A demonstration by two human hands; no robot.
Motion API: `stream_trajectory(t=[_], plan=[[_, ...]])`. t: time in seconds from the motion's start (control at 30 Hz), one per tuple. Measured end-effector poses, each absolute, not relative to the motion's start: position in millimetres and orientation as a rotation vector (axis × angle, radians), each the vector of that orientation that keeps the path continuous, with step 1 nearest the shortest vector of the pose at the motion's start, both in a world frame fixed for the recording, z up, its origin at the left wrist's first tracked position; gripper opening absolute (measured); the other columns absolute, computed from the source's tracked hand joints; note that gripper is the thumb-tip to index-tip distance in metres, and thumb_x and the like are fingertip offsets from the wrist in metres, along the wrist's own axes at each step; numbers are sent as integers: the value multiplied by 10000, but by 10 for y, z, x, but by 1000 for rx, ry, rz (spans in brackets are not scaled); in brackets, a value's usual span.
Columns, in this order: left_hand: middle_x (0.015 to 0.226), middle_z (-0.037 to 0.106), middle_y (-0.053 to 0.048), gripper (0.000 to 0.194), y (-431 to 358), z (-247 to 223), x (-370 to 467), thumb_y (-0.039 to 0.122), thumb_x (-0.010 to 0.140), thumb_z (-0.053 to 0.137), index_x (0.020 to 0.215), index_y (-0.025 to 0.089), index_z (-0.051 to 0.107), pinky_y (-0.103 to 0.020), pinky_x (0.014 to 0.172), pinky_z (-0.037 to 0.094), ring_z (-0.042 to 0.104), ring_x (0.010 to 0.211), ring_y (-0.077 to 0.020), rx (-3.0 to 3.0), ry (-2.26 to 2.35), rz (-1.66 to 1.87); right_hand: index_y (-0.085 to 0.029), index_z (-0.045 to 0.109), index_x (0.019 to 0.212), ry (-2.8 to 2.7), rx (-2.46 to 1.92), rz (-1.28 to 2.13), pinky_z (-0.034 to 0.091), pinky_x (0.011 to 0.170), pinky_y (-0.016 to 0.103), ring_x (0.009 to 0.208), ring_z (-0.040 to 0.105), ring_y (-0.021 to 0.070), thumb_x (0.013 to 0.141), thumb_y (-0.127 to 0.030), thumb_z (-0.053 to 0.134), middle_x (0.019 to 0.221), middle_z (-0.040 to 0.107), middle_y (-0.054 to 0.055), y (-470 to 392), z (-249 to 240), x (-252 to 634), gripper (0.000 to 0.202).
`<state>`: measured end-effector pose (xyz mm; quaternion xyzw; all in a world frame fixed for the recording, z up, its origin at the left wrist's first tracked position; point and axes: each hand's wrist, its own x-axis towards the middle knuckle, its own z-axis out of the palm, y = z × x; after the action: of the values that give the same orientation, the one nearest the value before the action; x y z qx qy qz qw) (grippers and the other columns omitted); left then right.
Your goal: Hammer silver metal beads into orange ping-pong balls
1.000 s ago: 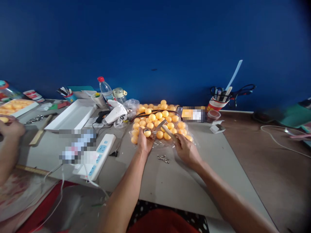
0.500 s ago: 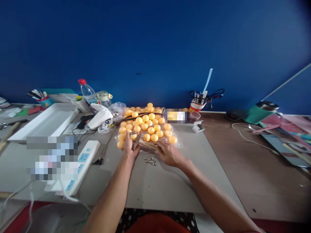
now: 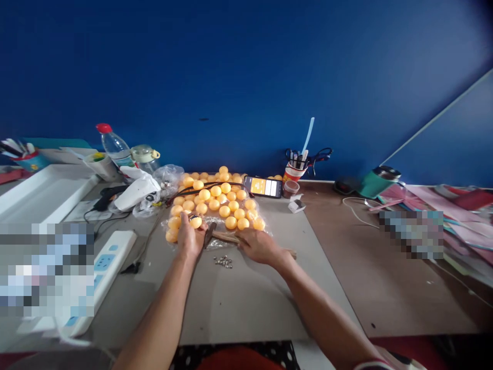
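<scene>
My right hand [image 3: 259, 245] is wrapped round the wooden handle of a hammer [image 3: 227, 237]. The hammer's dark metal head lies close to the fingers of my left hand [image 3: 188, 236]. Between the thumb and fingers of that left hand is an orange ping-pong ball [image 3: 196, 223], with a small dark piece at its upper edge that I cannot make out. Behind both hands lies a clear plastic bag [image 3: 215, 241] covered with many orange ping-pong balls [image 3: 231, 222]. Small shiny metal bits [image 3: 223, 262] lie in a pile on the table in front of the hands.
A phone [image 3: 263, 187] leans behind the balls, beside a cup of pens [image 3: 295, 172]. Left are a power strip [image 3: 102, 280], a white tray [image 3: 50, 192], a hot glue gun [image 3: 106, 198] and a bottle [image 3: 115, 146]. A green tumbler [image 3: 379, 182] stands right.
The view has swung right, so things sit further left. The hammer head has turned and lowered beside my left hand, and more of its handle end shows past my right wrist.
</scene>
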<state>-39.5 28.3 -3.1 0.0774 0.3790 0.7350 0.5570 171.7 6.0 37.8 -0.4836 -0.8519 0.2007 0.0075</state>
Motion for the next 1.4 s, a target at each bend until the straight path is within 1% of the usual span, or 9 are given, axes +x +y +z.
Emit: stream_trajectory(t=[0.2,0.33,0.47,0.57,0.63,0.77,0.9,1.13,1.4], plan=[[693,566,-24,410,278,-9,-387,552,897,559,751,170,557,-217,437,373,424,466,-83,196,926,1721,-218,649,1240,-2637,-1512,503,461,887,299,1037,631,223,949,-260,494,1155,682,96,26,371,1697,333],[675,562,-20,388,281,18,-387,517,931,512,753,175,549,-216,440,389,433,476,-90,195,910,1707,-201,714,1122,-2580,-1450,552,472,861,316,979,645,225,945,-229,499,1083,692,106,15,427,1709,279],[655,548,-11,366,296,29,-391,498,937,508,754,181,529,-219,435,393,409,466,-91,168,928,1698,-192,741,1019,-2296,-1268,718,488,800,269,904,662,184,910,-149,520,987,731,68,68,451,1761,250],[661,551,-12,332,310,29,-393,451,967,465,793,176,535,-213,442,397,469,497,-106,159,941,1722,-188,735,942,-2076,-1260,649,494,779,264,850,658,171,891,-114,496,930,722,60,159,415,1824,255],[673,561,-16,324,323,21,-394,437,977,447,811,175,540,-206,436,391,498,513,-112,115,957,1740,-182,721,985,-1983,-1351,507,500,809,293,875,648,192,882,-126,498,958,699,83,241,376,1871,251],[665,557,0,341,343,3,-394,485,953,488,815,179,545,-204,433,397,466,485,-102,83,951,1733,-123,637,1210,-1923,-1668,272,459,956,393,1080,592,284,858,-162,555,1141,638,174,446,283,1958,364],[666,571,-10,382,335,20,-388,519,939,496,780,175,539,-197,426,392,448,476,-95,89,940,1714,-89,564,1285,-1902,-1908,401,431,975,416,1128,574,311,887,-207,558,1206,622,216,646,185,2000,416],[652,567,-21,404,336,64,-394,436,996,387,745,163,549,-185,416,389,475,492,-101,79,950,1690,-176,669,979,-2084,-1776,570,454,793,271,940,630,206,909,-181,509,1026,712,100,721,99,1834,175],[638,560,-13,388,340,73,-393,389,1012,354,771,157,550,-211,422,429,506,490,-118,82,965,1712,-191,700,827,-2269,-1694,666,442,654,240,742,630,165,990,-243,405,826,731,49,770,285,1874,341]])
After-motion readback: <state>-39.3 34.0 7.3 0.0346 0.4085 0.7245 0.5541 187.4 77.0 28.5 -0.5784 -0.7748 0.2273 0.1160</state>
